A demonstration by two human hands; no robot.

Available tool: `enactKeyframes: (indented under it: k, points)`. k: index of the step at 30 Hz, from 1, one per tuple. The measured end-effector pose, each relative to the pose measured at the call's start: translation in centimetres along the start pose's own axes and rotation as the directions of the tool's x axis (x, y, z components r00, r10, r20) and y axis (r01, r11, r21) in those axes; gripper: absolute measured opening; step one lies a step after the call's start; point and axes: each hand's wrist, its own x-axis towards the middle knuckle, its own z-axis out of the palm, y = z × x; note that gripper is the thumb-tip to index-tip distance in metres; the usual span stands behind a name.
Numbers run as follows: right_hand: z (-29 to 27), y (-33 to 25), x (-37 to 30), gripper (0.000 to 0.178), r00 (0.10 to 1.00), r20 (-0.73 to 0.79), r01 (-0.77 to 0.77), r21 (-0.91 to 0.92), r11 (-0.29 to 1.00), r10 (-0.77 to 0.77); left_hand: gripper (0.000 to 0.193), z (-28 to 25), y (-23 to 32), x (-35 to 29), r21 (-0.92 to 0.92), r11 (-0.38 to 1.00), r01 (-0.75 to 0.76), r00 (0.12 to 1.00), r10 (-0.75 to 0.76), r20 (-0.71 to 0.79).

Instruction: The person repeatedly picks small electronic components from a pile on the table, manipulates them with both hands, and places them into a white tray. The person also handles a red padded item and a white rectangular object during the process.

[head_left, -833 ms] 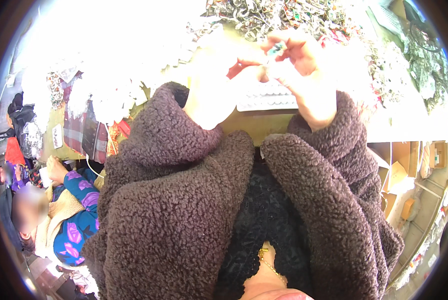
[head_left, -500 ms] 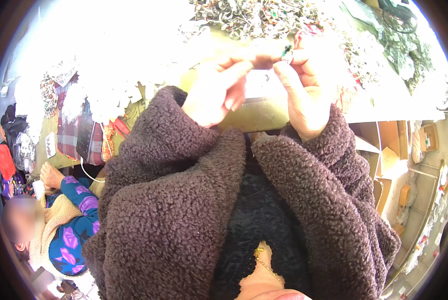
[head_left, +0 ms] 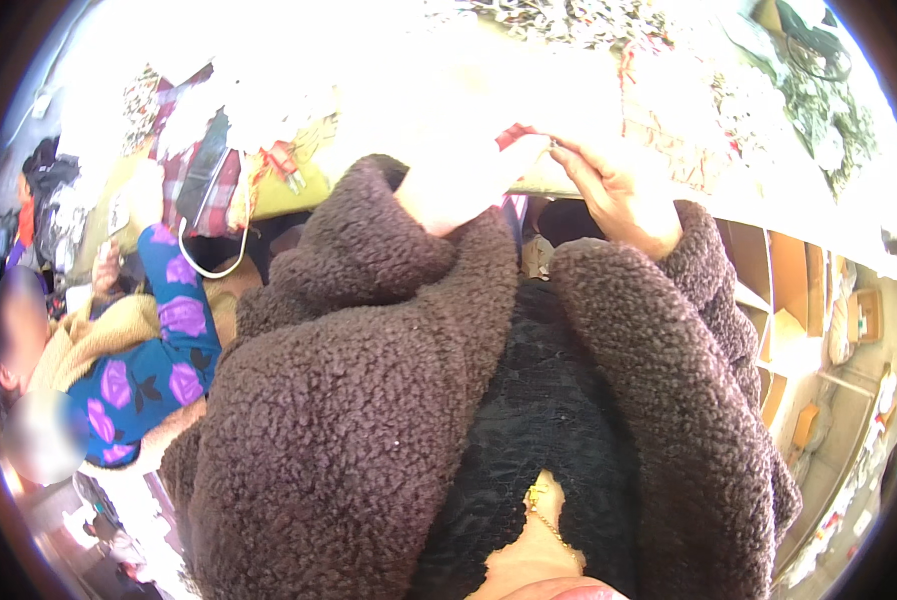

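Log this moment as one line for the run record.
left hand: overexposed, pinching small red piece | right hand: fingertips at same piece, grip unclear | surface: cluttered table | nearby: seated person in blue floral sleeve

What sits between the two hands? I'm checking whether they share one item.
In the head view, a small red piece sits between the left hand and the right hand, at the fingers; glare hides finer detail.
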Motion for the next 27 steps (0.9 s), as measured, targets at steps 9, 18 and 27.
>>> enactKeyframes:
  k: [9, 18, 27]
  points:
    - [1.8, -1.6, -1.9, 0.027, 0.988, -0.138, -0.002, -0.441, 0.897, -0.066, 0.017, -0.3, -0.6, -1.1, -0.532, 0.809, 0.252, 0.968, -0.215, 0.131]
    - [2.8, -2.0, -1.4, 0.019, 0.972, -0.234, 0.042, 0.045, 0.998, -0.031, 0.015, -0.5, -1.6, -1.9, -0.551, 0.812, 0.194, 0.980, -0.129, 0.154]
    - [1.2, -3.6, 0.0, 0.020, 0.965, -0.112, 0.239, 0.018, 0.971, -0.235, 0.016, -0.7, -2.7, -2.2, -0.629, 0.718, 0.298, 0.954, -0.212, 0.210]
